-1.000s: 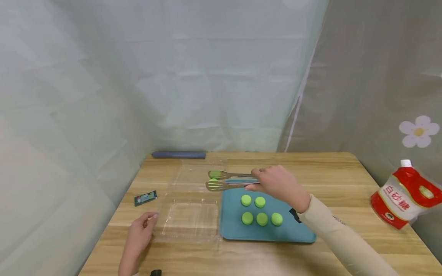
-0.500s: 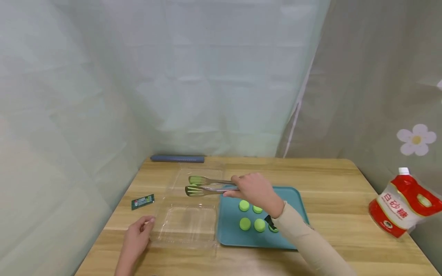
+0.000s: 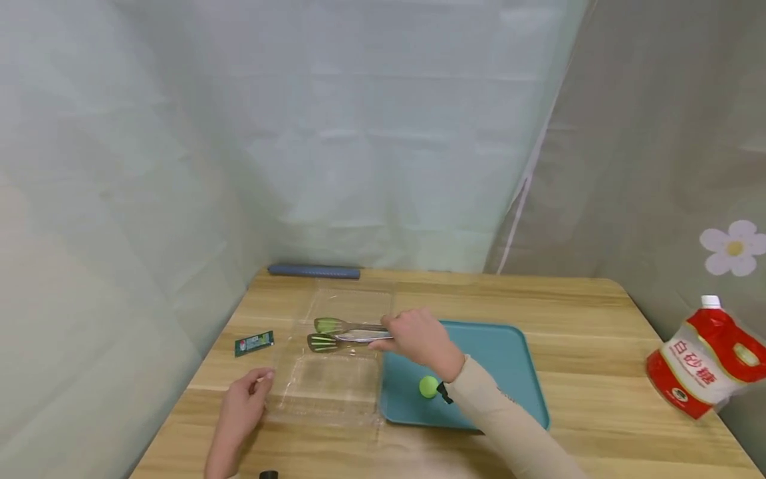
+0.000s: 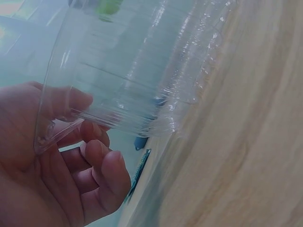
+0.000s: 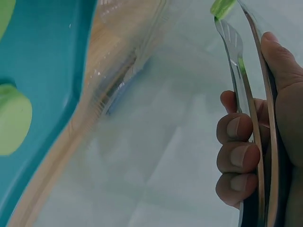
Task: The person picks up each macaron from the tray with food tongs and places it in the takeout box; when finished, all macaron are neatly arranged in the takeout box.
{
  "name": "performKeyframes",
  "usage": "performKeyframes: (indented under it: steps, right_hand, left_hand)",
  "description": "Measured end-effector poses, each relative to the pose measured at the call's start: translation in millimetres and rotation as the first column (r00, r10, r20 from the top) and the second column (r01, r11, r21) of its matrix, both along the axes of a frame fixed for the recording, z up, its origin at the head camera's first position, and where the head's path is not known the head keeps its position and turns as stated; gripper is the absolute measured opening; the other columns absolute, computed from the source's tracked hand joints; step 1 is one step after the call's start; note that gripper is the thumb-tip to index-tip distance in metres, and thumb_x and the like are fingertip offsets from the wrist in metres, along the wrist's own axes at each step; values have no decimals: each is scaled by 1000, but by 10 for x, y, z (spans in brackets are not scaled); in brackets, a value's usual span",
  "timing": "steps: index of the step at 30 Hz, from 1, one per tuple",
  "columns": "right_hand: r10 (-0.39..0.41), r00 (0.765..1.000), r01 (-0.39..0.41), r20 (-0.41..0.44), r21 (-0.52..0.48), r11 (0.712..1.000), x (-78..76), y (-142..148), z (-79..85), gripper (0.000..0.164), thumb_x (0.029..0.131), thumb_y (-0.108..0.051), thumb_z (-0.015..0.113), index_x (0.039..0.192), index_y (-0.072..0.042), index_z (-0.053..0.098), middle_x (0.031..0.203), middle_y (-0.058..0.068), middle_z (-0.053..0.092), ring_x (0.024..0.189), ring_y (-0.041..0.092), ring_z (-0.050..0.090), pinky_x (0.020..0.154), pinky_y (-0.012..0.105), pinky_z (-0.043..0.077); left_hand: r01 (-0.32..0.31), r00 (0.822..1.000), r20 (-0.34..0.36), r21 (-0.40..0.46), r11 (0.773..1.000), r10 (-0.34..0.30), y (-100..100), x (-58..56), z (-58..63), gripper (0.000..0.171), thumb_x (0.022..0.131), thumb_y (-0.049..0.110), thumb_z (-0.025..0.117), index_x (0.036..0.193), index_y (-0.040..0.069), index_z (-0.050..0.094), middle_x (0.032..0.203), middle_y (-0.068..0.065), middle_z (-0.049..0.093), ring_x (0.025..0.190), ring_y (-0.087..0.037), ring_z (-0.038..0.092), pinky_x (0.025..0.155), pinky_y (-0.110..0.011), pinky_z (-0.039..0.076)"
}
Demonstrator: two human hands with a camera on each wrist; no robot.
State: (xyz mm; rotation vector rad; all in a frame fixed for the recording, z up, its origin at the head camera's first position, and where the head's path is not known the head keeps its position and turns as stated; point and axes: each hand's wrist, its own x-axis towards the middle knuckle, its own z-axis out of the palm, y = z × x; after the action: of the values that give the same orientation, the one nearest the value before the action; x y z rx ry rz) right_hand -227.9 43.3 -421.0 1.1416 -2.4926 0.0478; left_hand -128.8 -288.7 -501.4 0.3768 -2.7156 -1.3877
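Note:
My right hand (image 3: 419, 336) grips a pair of metal tongs (image 3: 359, 335), held over the clear plastic container (image 3: 326, 389). A green macaron (image 5: 221, 8) sits between the tong tips, as the right wrist view shows. My left hand (image 3: 242, 402) pinches the near left edge of that container; in the left wrist view its thumb and fingers are around the transparent wall (image 4: 128, 71). Right of the container lies a teal tray (image 3: 487, 339). One macaron (image 3: 428, 386) shows on it; my right forearm hides the others.
Left of the container lies a small dark green packet (image 3: 254, 343). A long blue box (image 3: 314, 271) rests along the table's back edge. On the far right stands a red and white bag of sugar (image 3: 694, 362). Fabric curtains (image 3: 383, 166) enclose the back and sides.
My right hand has carried the tongs and macaron leftward from above the tray's left edge to over the container, dipping lower. The left hand stays at the container's edge.

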Motion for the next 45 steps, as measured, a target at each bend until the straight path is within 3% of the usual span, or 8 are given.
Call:
performKeyframes:
  steps: [9,17,28,45]
  right_hand:
    - [29,999,-28,33,-27,999,28,-189,-44,55,88,-58,69,63,-18,41,54,-8,20,45,6,16,45,22,12]
    - [0,1000,-1,12,68,998,-3,-299,-231,54,89,-63,64,65,-19,44,50,-7,25,40,5,23,42,22,16]
    - [-2,1000,1,17,60,998,5,-418,-436,56,85,-65,68,61,-20,46,50,-8,28,40,5,29,40,22,23]
    - [-60,996,51,62,126,991,57,-498,-452,58,88,-66,64,59,-20,44,49,-8,25,43,5,21,39,22,20]
  left_hand:
    - [-11,1000,-12,-4,1000,11,35,-14,-2,37,107,21,50,130,-6,61,69,-7,53,50,-16,51,46,-26,43]
    - [-16,999,-28,3,1000,16,56,-5,15,36,107,21,52,128,-7,62,67,-4,52,48,-16,51,46,-27,43]
    - [-29,999,-29,10,1000,29,34,-9,-14,36,107,22,53,128,-5,62,69,-8,54,50,-16,51,46,-26,43]
    - [-29,999,-38,-7,1000,29,61,12,11,34,107,21,52,128,-4,63,68,-4,51,51,-16,50,46,-26,40]
